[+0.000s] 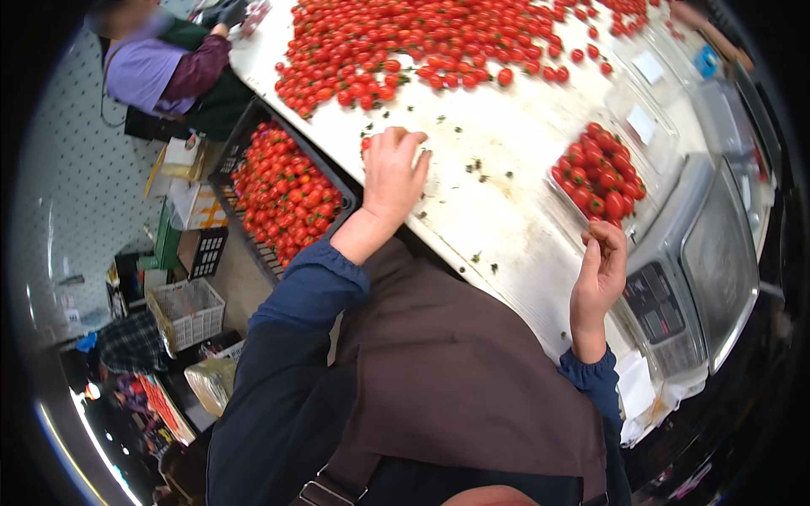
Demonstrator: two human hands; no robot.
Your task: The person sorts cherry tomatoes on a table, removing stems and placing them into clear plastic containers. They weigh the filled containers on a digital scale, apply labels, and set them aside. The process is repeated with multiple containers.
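Note:
My left hand (395,174) is over the white table's near edge, fingers spread and curved downward. One red cherry tomato (366,143) shows at its left side; whether the fingers touch it is hard to tell. My right hand (600,265) is at the near end of a clear plastic punnet of cherry tomatoes (598,169), thumb and fingertips close together; whether something small is between them cannot be made out. A large heap of cherry tomatoes (430,31) covers the table's far part. Green stem caps (474,166) are scattered between the hands.
A black plastic crate of cherry tomatoes (288,193) stands against the table's left edge. A digital scale (683,278) is at the right, with clear plastic containers (645,120) beyond it. A person in a purple apron (149,76) stands far left; another person's arm (712,35) reaches in top right.

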